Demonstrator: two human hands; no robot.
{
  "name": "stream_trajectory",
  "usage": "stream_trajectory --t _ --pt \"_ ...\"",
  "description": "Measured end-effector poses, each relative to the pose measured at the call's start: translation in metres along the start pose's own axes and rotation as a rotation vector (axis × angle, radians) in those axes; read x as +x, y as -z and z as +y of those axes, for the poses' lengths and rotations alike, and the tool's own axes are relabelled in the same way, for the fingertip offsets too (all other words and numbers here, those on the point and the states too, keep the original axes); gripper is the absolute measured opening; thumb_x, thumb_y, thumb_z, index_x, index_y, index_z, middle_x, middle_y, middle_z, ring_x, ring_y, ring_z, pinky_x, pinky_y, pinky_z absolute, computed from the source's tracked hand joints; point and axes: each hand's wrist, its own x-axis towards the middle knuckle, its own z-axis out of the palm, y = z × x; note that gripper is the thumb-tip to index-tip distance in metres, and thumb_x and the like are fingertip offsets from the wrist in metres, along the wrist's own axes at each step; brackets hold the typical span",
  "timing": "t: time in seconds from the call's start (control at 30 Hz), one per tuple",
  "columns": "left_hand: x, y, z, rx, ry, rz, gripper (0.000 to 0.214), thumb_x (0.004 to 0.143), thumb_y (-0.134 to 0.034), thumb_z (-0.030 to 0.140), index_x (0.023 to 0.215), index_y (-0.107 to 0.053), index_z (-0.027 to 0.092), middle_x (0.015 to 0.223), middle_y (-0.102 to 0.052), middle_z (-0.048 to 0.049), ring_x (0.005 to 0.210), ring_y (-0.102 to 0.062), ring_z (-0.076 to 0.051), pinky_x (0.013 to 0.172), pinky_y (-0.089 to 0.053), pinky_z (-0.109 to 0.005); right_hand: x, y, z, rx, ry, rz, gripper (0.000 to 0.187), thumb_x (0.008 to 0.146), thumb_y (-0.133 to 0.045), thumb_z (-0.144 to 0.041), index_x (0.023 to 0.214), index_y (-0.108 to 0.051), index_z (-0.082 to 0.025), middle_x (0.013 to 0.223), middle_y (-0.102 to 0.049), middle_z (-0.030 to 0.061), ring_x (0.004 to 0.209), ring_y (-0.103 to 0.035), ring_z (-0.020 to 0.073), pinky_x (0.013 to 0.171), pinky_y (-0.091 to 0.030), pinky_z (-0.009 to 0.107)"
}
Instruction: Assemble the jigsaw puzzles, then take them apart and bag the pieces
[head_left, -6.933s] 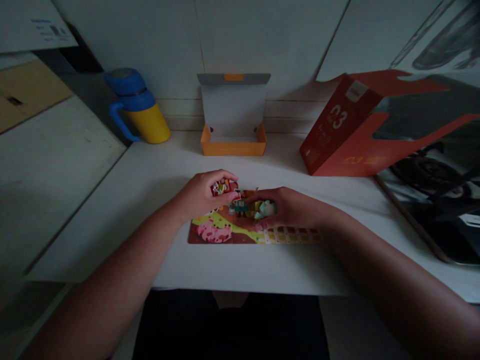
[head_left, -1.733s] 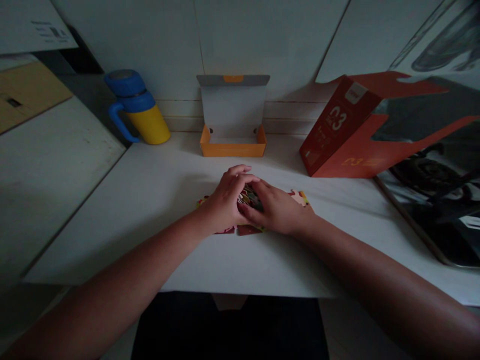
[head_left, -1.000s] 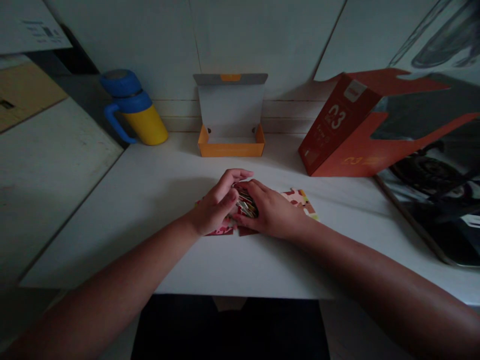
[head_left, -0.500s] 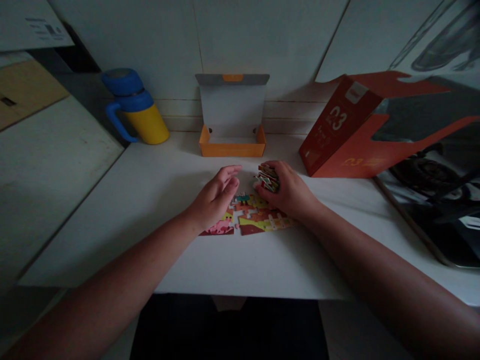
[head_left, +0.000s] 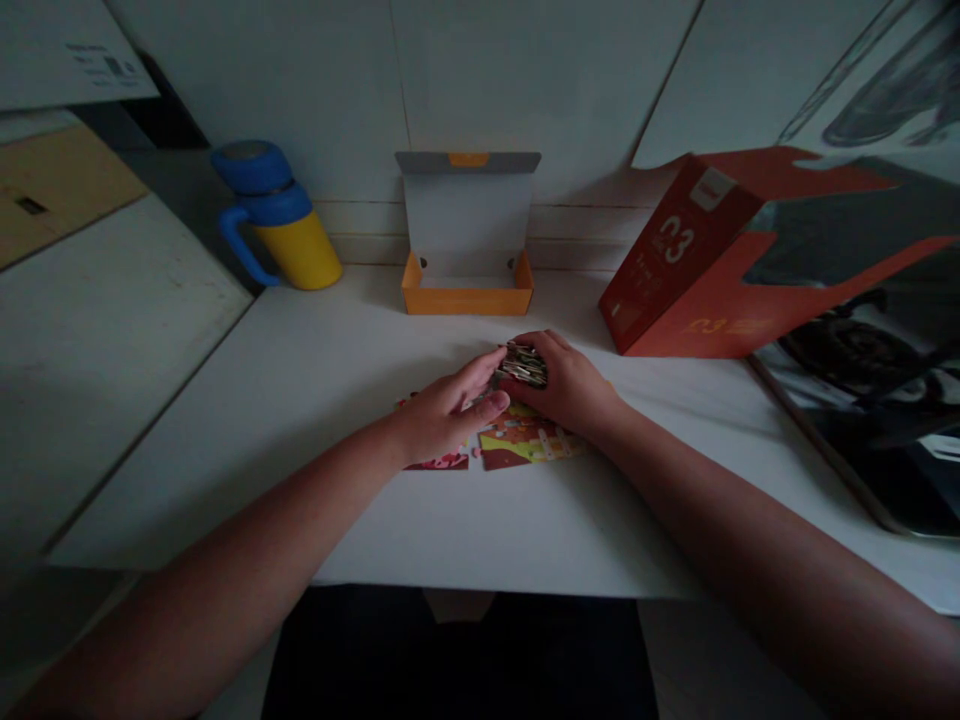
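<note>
A stack of jigsaw puzzle pieces (head_left: 525, 366) is gripped in my right hand (head_left: 574, 385), edges facing left. My left hand (head_left: 448, 408) is held close on the left, its fingers stretched out and thumb apart, fingertips at the near side of the stack; whether they touch it I cannot tell. Beneath both hands lie joined puzzle pieces (head_left: 525, 442) on the white table (head_left: 480, 530), with brown, yellow-green and fence-like printing. A pink and dark red section (head_left: 446, 462) shows under my left hand. The hands hide much of the puzzle.
An orange box (head_left: 469, 302) with its lid raised stands at the back. A blue and yellow jug (head_left: 300, 245) is at the back left. On the right stand a large red box (head_left: 675, 265) and a dark tray-like object (head_left: 885, 440).
My left hand has moved right toward the stack. My right hand has turned the stack so its edges line up more, and keeps hold of it.
</note>
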Motion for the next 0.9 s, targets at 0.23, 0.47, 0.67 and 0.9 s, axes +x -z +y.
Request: stream_trajectory --t 0.23,0.47,0.67,0.9 --pt "-0.007 0.004 0.007 0.52 -0.074 0.058 0.089 0.103 -0.066 0.053 0.173 -0.021 0.023 0.176 -0.033 -0.0183 0.162 -0.035 -0.033 0.135 -0.031 -0.056 0.001 0.003 0.001 -0.013 -0.019 0.023 0.044 0.09 -0.08 -0.04 0.127 -0.067 -0.021 0.119 -0.073 0.0121 0.107 -0.07 0.0306 0.094 -0.054 0.04" --pt "-0.012 0.004 0.014 0.744 -0.194 -0.092 0.082 0.081 -0.089 0.064 0.149 -0.062 0.027 0.164 -0.049 -0.0176 0.156 -0.041 -0.039 0.128 -0.038 -0.058 0.001 0.013 0.006 0.031 -0.193 0.207 0.05 0.087 -0.082 -0.052 0.123 -0.069 -0.02 0.113 -0.076 0.0119 0.097 -0.072 0.0291 0.089 -0.056 0.041" --pt "-0.012 0.005 0.012 0.815 -0.201 -0.159 0.049 0.094 -0.078 0.048 0.14 -0.072 0.032 0.16 -0.053 -0.0123 0.154 -0.04 -0.038 0.127 -0.037 -0.062 -0.001 0.022 0.004 0.111 -0.315 0.227 0.057 0.084 -0.081 -0.059 0.126 -0.069 -0.021 0.111 -0.079 0.0101 0.093 -0.073 0.0285 0.087 -0.057 0.042" --pt "-0.016 0.02 0.017 0.833 -0.148 -0.126 0.044 0.094 -0.074 0.035 0.137 -0.072 0.028 0.158 -0.056 -0.0128 0.153 -0.042 -0.037 0.129 -0.034 -0.059 -0.003 0.025 0.003 0.16 -0.329 0.215 0.062 0.084 -0.081 -0.062 0.127 -0.069 -0.019 0.11 -0.078 0.0094 0.093 -0.073 0.0276 0.084 -0.056 0.04"
